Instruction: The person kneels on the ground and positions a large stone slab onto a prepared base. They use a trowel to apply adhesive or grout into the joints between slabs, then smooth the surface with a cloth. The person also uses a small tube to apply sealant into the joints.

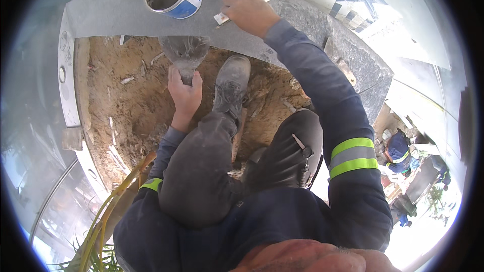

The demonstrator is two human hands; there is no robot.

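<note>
My left hand [184, 90] is closed round the handle of a wide scraper [184, 49], its blade coated in grey paste, just below the edge of the grey stone slab [101, 12]. My right hand [252, 14] is closed on a small pale flat tool [222, 18] over the slab's top. To the left of that hand, an open tub [184, 5] with a blue-and-white label stands on the slab, dark grey paste inside.
My boot [232, 80] rests on sandy soil [121, 90] with debris, below the slab. White panels [65, 75] edge the left side, near yellowish leaves [111, 201]. A person in dark workwear [396, 153] is at the far right among rubble. A bright wall rises behind.
</note>
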